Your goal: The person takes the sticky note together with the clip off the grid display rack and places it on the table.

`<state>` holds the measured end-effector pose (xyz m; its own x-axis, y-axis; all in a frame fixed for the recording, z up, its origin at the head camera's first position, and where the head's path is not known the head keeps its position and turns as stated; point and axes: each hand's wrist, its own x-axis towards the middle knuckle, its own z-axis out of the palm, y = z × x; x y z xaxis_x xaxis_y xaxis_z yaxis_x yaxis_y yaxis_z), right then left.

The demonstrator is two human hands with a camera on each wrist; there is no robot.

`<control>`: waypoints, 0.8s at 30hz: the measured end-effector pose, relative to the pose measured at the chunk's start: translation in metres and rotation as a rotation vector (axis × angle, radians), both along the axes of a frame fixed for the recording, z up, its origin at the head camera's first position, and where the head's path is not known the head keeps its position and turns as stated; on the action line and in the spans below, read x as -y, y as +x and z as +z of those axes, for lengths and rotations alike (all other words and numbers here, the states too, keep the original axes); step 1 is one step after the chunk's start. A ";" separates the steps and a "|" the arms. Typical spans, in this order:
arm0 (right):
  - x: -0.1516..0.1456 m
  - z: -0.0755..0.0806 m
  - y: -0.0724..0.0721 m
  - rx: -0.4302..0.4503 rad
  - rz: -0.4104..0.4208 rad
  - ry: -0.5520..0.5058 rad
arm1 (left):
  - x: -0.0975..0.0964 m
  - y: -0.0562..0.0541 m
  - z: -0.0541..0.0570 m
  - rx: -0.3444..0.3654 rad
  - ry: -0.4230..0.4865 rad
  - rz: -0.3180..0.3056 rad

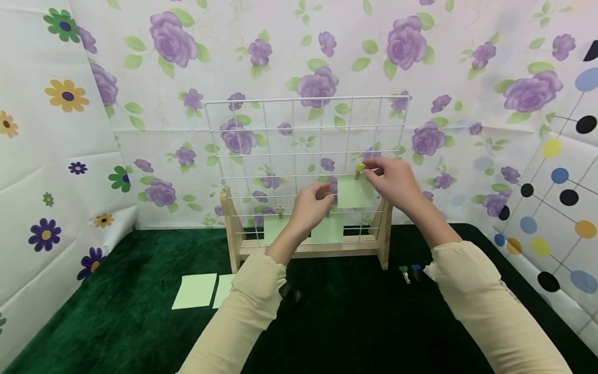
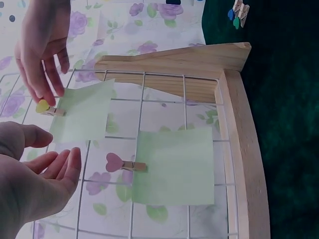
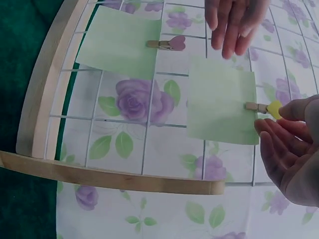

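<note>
A yellow clip [image 1: 359,168], its peg topped with a yellow heart, sits at the upper edge of a pale green note [image 1: 356,192], up against the grid [image 1: 364,97]. The right hand [image 1: 393,183] has it: the thumb lies on the heart and the fingers curl in beneath, a light pinch at the clip's heart end. The left hand [image 1: 312,208] holds nothing; its fingers are parted from the thumb and bent a little, just beside the same note and apart from it in both wrist views.

Below and to the left hangs a lower note [image 1: 327,229], fixed at its top edge by a pink clip [image 2: 124,164] with a heart. Farther left is another note [image 1: 274,228], partly behind the left forearm, with a pale clip [image 1: 280,210] at its top; that clip is too small in the head view to make out its shape fairly.

The grid stands in a wooden stand [image 1: 384,236] on a dark green cloth [image 1: 117,322]. On the cloth, left of the stand, lie two loose notes [image 1: 194,291] side by side, one partly covered by the left sleeve [image 1: 252,296]. Near the right sleeve [image 1: 472,280] lie a green clip [image 1: 405,274] and a blue clip [image 1: 416,270], close together. A flowered sheet [image 1: 458,31] hangs behind.
</note>
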<state>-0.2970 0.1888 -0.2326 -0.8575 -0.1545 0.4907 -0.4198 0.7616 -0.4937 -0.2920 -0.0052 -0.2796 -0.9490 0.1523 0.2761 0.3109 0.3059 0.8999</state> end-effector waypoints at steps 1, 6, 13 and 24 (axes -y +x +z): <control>0.001 0.001 0.000 -0.005 0.000 0.007 | -0.002 -0.001 0.001 -0.001 0.002 0.001; 0.005 0.007 -0.003 0.000 0.025 0.031 | -0.009 -0.005 0.002 0.008 0.012 0.002; 0.008 0.012 -0.007 0.066 0.063 0.065 | -0.018 -0.011 0.004 0.016 0.027 0.024; 0.009 0.014 -0.012 0.119 0.086 0.081 | -0.025 -0.017 0.006 0.026 0.038 0.066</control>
